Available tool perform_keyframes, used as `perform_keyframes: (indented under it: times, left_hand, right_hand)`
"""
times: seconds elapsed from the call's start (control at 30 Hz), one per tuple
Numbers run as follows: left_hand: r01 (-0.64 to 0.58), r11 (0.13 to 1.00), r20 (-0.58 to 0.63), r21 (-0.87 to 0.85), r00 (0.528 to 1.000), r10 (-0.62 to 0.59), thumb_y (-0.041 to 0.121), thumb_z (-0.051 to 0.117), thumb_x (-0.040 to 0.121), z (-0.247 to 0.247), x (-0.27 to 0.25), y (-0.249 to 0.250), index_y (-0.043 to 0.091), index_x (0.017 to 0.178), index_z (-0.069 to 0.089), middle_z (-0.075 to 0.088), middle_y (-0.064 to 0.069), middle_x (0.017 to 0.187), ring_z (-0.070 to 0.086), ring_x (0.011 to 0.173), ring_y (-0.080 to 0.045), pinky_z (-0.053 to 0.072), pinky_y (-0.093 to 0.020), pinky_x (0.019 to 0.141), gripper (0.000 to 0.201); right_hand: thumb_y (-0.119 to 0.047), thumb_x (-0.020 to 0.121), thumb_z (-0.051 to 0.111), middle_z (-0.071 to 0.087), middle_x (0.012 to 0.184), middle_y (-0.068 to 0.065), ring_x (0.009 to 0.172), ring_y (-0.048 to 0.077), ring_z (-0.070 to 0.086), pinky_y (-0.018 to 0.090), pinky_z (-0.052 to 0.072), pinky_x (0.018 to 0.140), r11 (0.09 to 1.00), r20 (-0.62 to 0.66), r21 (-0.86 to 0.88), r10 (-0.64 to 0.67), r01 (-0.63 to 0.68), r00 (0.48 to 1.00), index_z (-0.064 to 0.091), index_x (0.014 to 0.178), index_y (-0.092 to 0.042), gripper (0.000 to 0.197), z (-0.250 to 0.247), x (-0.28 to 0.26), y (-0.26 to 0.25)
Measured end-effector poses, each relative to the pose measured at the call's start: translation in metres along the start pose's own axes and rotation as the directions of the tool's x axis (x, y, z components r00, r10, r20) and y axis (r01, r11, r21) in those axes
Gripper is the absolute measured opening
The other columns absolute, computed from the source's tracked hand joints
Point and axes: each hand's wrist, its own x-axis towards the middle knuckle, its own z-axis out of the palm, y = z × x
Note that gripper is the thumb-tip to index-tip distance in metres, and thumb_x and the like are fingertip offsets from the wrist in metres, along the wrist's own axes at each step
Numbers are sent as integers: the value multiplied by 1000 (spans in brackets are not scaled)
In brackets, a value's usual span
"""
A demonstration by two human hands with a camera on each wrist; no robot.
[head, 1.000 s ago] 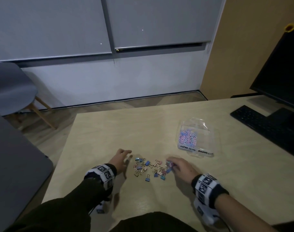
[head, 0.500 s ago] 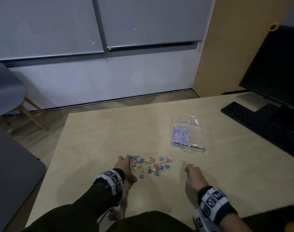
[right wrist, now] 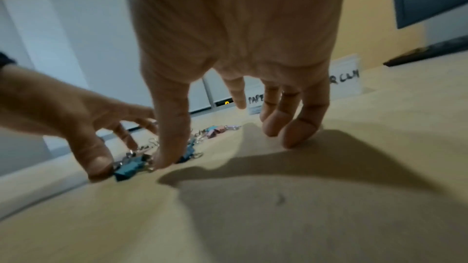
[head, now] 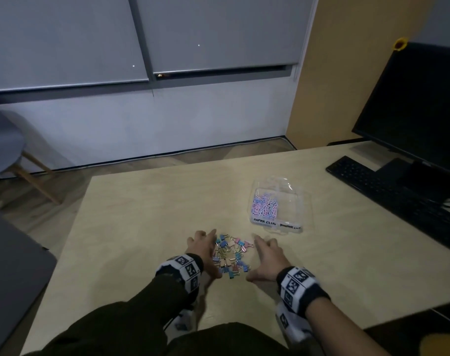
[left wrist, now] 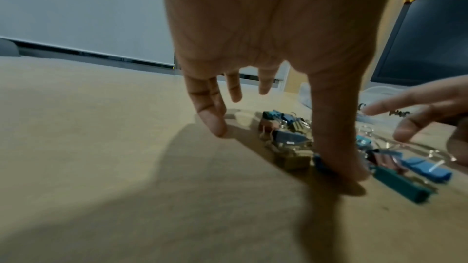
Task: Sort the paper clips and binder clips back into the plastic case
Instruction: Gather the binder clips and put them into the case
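A heap of small coloured binder clips (head: pixel 230 255) lies on the wooden table (head: pixel 141 214) between my two hands. My left hand (head: pixel 203 249) stands on its fingertips at the heap's left side, fingers spread, thumb tip touching a blue clip (left wrist: pixel 320 162). My right hand (head: pixel 266 255) flanks the heap's right side, fingers straight, thumb (right wrist: pixel 174 141) down among the clips (right wrist: pixel 129 169). Neither hand holds anything. Beyond the heap on the right sits the clear plastic case (head: pixel 280 204), open, with pink and blue paper clips (head: pixel 265 204) in its left compartment.
A black keyboard (head: pixel 388 194) and a dark monitor (head: pixel 419 104) stand at the table's right. A grey chair (head: pixel 3 147) is on the floor at the far left. The table's left edge runs near my left arm.
Both hands have closed in on the binder clips from either side, and the scattered clips now lie bunched in a tighter heap between them. The head view has shifted.
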Motion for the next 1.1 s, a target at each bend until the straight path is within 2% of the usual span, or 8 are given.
perform_keyframes:
  times: [0.13,0.23,0.43,0.53,0.63,0.77,0.97,1.1]
  left_hand:
    - [-111,985,50,133,993,105,26,79,67,0,6,23,24,145,20,23,-4,148,21,134,-30,32,-46,112,98]
    - [-143,965,79,221,989,129,22,76,71,3,12,35,25,138,35,33,-6,140,29,129,-29,34,-42,110,78]
    - [-154,970,50,188,988,147,16,67,79,9,15,31,22,128,45,37,-7,134,34,124,-29,39,-39,105,54]
    - [-146,972,63,184,989,136,16,66,80,10,13,23,19,122,49,39,-8,131,38,121,-28,40,-37,103,46]
    - [-143,970,80,195,988,130,23,75,71,10,12,17,20,120,48,35,-6,131,35,122,-26,41,-38,103,56]
    - [-224,947,42,231,975,220,33,73,72,10,11,19,29,134,35,27,-3,142,27,129,-26,39,-42,105,73]
    - [-287,903,98,319,958,270,40,60,82,13,6,17,32,124,51,33,1,141,29,128,-25,33,-43,105,44]
    - [-240,932,45,272,970,237,38,60,82,3,7,8,28,115,59,40,2,136,33,125,-22,34,-41,104,34]
  right_hand:
    - [-41,54,83,22,142,4,130,27,24,47,34,105,973,36,-220,-70,77,997,9,143,-33,117,3,13,-15]
    - [-33,57,83,29,136,5,125,26,28,46,35,104,966,34,-219,-135,139,990,24,138,-30,101,9,20,-20]
    - [-21,56,85,17,148,0,136,24,25,39,33,110,987,-26,140,-73,76,997,11,145,-29,116,4,16,6]
    - [-21,54,86,17,149,3,136,24,27,38,32,111,973,-36,228,-28,36,999,16,144,-22,115,-7,16,21]
    - [-21,68,79,30,142,6,130,19,37,32,33,108,963,-56,262,-48,61,997,30,139,-15,86,-13,16,29]
    - [-8,87,55,43,130,10,121,18,47,23,36,100,979,-81,169,-100,113,992,46,127,-10,41,-15,21,22]
    - [-1,90,47,48,107,6,103,22,53,31,44,95,983,-79,42,-173,177,982,64,109,-17,30,-6,29,10]
    - [-2,89,50,45,94,2,91,16,49,26,43,88,980,-77,2,-199,199,977,70,94,-12,23,-6,30,11]
